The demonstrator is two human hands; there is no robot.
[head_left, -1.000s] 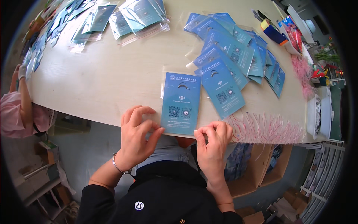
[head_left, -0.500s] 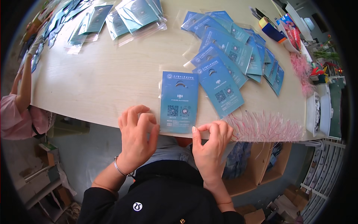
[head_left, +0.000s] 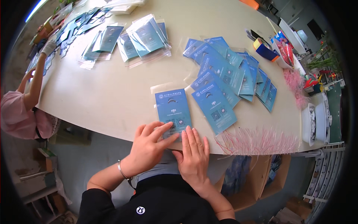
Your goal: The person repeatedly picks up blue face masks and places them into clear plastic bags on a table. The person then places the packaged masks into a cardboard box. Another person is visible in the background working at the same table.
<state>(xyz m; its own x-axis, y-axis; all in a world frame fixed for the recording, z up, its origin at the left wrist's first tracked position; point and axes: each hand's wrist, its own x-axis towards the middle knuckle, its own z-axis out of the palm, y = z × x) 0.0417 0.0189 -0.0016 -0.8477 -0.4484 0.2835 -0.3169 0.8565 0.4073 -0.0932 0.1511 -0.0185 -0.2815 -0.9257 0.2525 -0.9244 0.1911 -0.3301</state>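
The right hand (head_left: 195,155) is lying flat, fingers nearly together, at the lower end of the sleeved blue card (head_left: 173,109) (which is lying near the edge of the table (head_left: 112,100)); the left hand (head_left: 150,145) is spreading its fingers apart over it; overlapping cards (head_left: 218,70) are fanning rightward; bagged cards (head_left: 148,36) are lying beyond.

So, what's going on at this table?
A person is handling a blue card in a clear sleeve at the near edge of the table. The left hand reaches over the card's lower part, and the right hand lies flat at its lower right corner. More blue cards lie overlapping to the right, beyond some pink strands. At far left, another person reaches toward scattered blue pieces.
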